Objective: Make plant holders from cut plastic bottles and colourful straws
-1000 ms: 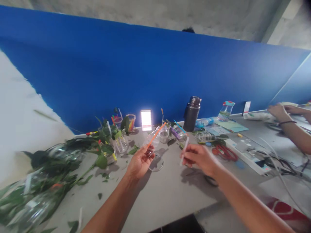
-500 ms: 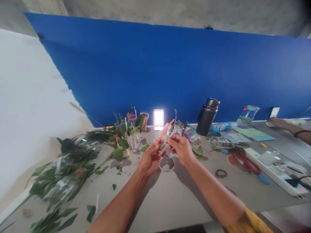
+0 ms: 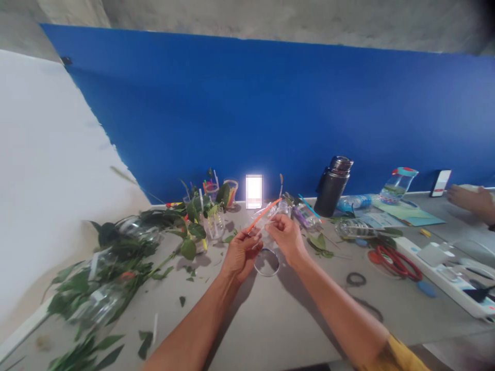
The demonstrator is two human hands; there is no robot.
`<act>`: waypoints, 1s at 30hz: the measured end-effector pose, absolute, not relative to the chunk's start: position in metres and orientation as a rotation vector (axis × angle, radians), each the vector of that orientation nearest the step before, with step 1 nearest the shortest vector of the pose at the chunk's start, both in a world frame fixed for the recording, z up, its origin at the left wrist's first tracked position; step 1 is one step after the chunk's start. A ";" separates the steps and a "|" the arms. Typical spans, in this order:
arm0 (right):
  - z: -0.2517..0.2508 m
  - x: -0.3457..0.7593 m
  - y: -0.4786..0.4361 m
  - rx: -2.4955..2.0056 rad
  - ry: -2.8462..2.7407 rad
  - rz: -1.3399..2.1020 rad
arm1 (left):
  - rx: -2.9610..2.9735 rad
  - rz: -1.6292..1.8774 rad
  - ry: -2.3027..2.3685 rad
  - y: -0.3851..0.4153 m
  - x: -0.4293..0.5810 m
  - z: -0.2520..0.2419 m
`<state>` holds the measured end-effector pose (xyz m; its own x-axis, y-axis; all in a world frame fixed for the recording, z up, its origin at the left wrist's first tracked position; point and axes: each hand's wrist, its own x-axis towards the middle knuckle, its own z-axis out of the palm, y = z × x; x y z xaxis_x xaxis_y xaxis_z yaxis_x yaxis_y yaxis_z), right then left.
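Observation:
My left hand (image 3: 242,252) is closed around the lower end of an orange straw (image 3: 264,215), which slants up to the right. Close beside it, my right hand (image 3: 285,236) pinches a pale, see-through strip (image 3: 273,218), perhaps a second straw; its lower end is hidden by the fingers. Clear plastic shows blurred behind the fingertips, and its shape is hard to make out. Below the hands a round, clear rim (image 3: 266,275) rests on the grey table. A clear bottle (image 3: 284,208) stands just beyond the right hand.
Leafy cuttings and clear bottles (image 3: 102,299) cover the table's left side. Cups of straws (image 3: 231,196) stand near the blue panel. To the right are a black flask (image 3: 333,188), red-handled scissors (image 3: 398,262) and a power strip (image 3: 460,288). Another person's hand (image 3: 469,201) is far right.
The orange straw has tipped slightly lower, and both hands have shifted only a little. At the far right the other person's hand has moved away from the phone.

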<state>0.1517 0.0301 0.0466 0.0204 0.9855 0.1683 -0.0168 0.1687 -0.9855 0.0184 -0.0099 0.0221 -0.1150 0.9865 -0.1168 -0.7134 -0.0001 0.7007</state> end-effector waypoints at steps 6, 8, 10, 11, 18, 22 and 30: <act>0.040 0.155 0.032 -1.105 -1.351 0.893 | 0.454 1.554 0.745 -0.008 0.017 0.021; 0.040 0.158 0.032 -1.086 -1.363 0.863 | 0.453 1.552 0.740 -0.009 0.018 0.022; 0.040 0.161 0.032 -1.050 -1.355 0.904 | 0.454 1.553 0.725 -0.009 0.019 0.022; 0.040 0.161 0.033 -1.034 -1.337 0.943 | 0.453 1.552 0.719 -0.008 0.019 0.022; 0.041 0.152 0.034 -0.963 -1.098 1.250 | 0.472 1.555 0.699 -0.007 0.019 0.017; 0.043 0.147 0.031 -0.947 -1.059 1.265 | 0.463 1.561 0.689 -0.007 0.019 0.019; 0.040 0.137 0.029 -0.852 -1.038 1.258 | 0.477 1.586 0.695 -0.007 0.016 0.017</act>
<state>0.1371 0.0290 0.0398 0.0055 0.9897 0.1430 -0.3281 0.1369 -0.9347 0.0164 -0.0067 0.0173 -0.1372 0.9864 -0.0904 -0.7348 -0.0402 0.6771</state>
